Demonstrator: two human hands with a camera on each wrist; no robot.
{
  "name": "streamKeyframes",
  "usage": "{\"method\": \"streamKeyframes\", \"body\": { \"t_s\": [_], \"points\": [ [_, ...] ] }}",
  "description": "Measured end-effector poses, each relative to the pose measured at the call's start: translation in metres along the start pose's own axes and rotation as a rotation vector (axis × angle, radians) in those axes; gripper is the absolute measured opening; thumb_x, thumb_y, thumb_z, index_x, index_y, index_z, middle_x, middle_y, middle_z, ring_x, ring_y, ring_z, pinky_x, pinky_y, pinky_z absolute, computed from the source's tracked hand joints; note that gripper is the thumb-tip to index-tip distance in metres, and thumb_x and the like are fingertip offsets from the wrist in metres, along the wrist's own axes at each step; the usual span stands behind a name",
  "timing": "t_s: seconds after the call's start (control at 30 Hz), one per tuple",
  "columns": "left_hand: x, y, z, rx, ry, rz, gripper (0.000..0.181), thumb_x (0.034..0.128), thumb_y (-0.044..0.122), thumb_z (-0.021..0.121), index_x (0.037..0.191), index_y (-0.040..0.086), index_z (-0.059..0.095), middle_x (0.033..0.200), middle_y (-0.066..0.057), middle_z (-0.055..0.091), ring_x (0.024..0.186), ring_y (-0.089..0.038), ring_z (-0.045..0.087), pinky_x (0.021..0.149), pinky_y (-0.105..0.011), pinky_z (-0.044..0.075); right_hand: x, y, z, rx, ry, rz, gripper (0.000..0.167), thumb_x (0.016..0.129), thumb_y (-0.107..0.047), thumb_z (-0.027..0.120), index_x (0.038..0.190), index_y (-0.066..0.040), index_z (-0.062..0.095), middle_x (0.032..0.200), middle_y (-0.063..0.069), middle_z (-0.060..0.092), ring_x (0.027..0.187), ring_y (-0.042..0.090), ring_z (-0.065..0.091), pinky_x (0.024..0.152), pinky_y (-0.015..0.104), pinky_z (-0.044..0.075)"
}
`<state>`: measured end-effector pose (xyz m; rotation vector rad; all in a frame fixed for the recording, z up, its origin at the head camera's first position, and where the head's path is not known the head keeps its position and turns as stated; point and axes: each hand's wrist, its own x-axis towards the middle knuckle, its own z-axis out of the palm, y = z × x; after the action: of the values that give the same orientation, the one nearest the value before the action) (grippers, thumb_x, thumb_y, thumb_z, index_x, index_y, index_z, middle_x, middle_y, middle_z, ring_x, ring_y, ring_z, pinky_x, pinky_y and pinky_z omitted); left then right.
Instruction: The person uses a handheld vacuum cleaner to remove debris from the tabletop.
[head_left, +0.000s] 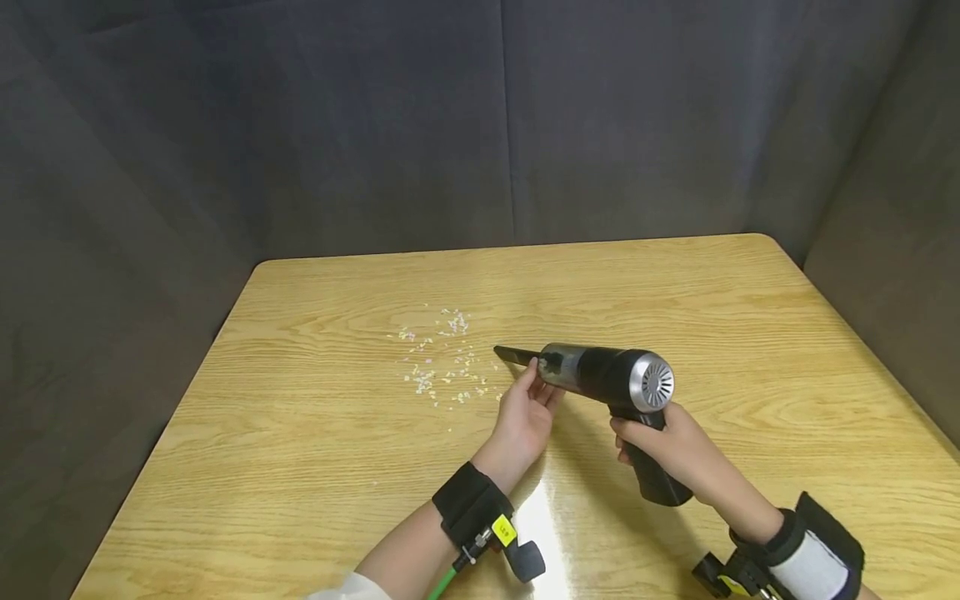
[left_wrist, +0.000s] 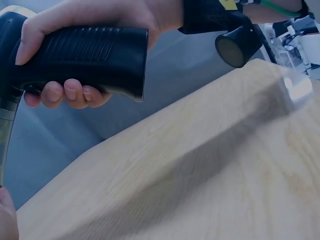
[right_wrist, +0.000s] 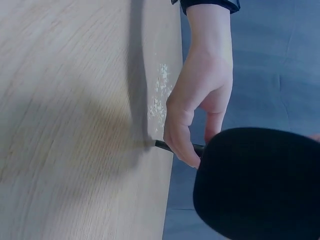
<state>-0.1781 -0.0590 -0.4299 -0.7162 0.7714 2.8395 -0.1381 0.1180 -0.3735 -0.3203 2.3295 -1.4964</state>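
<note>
A black and silver handheld vacuum cleaner (head_left: 600, 371) with a narrow black nozzle (head_left: 513, 355) is held above the table, its nozzle pointing left toward scattered paper bits (head_left: 450, 358). My right hand (head_left: 678, 446) grips the handle; in the left wrist view the fingers (left_wrist: 72, 92) curl round the ribbed black grip (left_wrist: 90, 60). At the front end, my left hand (head_left: 525, 421) holds the vacuum where the nozzle joins the clear body, thumb on the near side. From the right wrist, the left hand (right_wrist: 197, 100) shows beside the nozzle, and the handle's base (right_wrist: 255, 185) hides part of the vacuum.
The pale wooden table (head_left: 300, 467) has rounded far corners. Dark grey curtains (head_left: 375, 125) stand behind it and at both sides. Each wrist wears a black strap with a small camera, and a green cable (head_left: 442, 583) runs from the left one.
</note>
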Motion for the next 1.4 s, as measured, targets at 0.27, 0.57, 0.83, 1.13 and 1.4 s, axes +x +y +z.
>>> {"method": "streamKeyframes", "body": {
  "t_s": [0.27,0.57,0.83,1.13,1.4],
  "points": [
    [-0.013,-0.004,-0.004,0.007,-0.018,-0.021,0.015,0.0985,0.018,0.052,0.085,0.013,0.056,0.080,0.004,0.056,0.079,-0.008,0.056,0.081,-0.021,0.052,-0.010,0.003,-0.006,-0.032,-0.043,-0.015,0.031,0.093,-0.016,0.054,0.110,0.009,0.050,0.080,0.009,0.060,0.068,0.012,0.063,0.066,0.031,0.053],
    [-0.028,-0.012,-0.009,0.058,-0.042,-0.034,0.016,0.0990,0.027,0.053,0.103,0.011,0.051,0.093,0.003,0.056,0.088,-0.007,0.057,0.083,-0.019,0.053,-0.026,0.013,-0.018,-0.042,-0.118,-0.044,0.032,0.094,-0.012,0.053,0.115,0.011,0.048,0.082,0.008,0.060,0.068,0.009,0.062,0.064,0.029,0.054],
    [-0.042,-0.018,-0.013,0.095,-0.057,-0.037,0.016,0.0993,0.026,0.052,0.103,0.010,0.051,0.091,0.003,0.055,0.088,-0.007,0.058,0.085,-0.020,0.052,-0.039,0.018,-0.022,-0.041,-0.143,-0.031,0.031,0.095,-0.013,0.052,0.116,0.009,0.046,0.082,0.006,0.059,0.069,0.011,0.063,0.064,0.029,0.053],
    [-0.051,-0.017,-0.018,0.110,-0.047,-0.048,0.017,0.0999,0.025,0.050,0.106,0.009,0.051,0.094,0.003,0.056,0.092,-0.008,0.059,0.089,-0.021,0.052,-0.045,0.023,-0.016,0.009,-0.157,-0.015,0.033,0.096,-0.012,0.051,0.119,0.010,0.045,0.083,0.004,0.059,0.070,0.012,0.062,0.064,0.030,0.053],
    [-0.052,-0.014,-0.023,0.117,-0.047,-0.037,0.019,0.0983,0.027,0.053,0.104,0.010,0.051,0.091,0.004,0.056,0.089,-0.007,0.060,0.086,-0.019,0.053,-0.044,0.021,-0.011,0.013,-0.151,-0.022,0.033,0.096,-0.013,0.051,0.118,0.011,0.045,0.084,0.006,0.058,0.070,0.012,0.063,0.064,0.031,0.054]
  ]
}}
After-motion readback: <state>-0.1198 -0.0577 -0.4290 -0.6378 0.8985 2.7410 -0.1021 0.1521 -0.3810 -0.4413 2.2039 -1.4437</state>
